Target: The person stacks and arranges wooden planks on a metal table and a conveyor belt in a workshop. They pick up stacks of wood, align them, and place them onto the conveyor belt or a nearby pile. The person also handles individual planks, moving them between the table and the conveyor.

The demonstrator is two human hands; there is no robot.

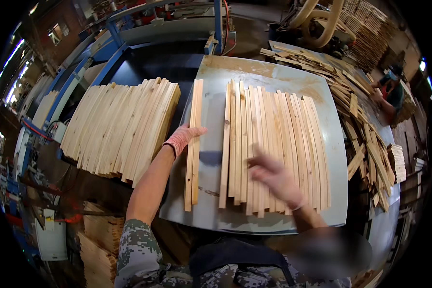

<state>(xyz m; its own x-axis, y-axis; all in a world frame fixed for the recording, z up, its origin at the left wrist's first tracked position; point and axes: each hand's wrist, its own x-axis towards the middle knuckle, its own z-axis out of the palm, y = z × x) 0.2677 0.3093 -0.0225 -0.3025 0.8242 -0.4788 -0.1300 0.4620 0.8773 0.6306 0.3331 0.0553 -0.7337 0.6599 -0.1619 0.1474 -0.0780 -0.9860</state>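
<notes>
My left hand (pixel 181 138), in a pinkish knit glove, grips a pair of long pale wooden strips (pixel 193 173) set side by side. Its thumb reaches across them to the right. Over a row of similar wooden strips (pixel 302 149) on the grey metal tabletop (pixel 336 192), my right hand (pixel 276 176) is smeared by motion. Whether it touches the row or holds anything is unclear. To the left of the pair, a tightly packed block of wooden strips (pixel 120 125) lies on a dark surface.
Blue machine framing (pixel 115 33) runs along the far left. Loose boards (pixel 350 105) lie jumbled on a bench at the right, where another person (pixel 391 91) stands. Stacked wood (pixel 98 240) sits low at the left, and a thick hose (pixel 329 29) curves at the back.
</notes>
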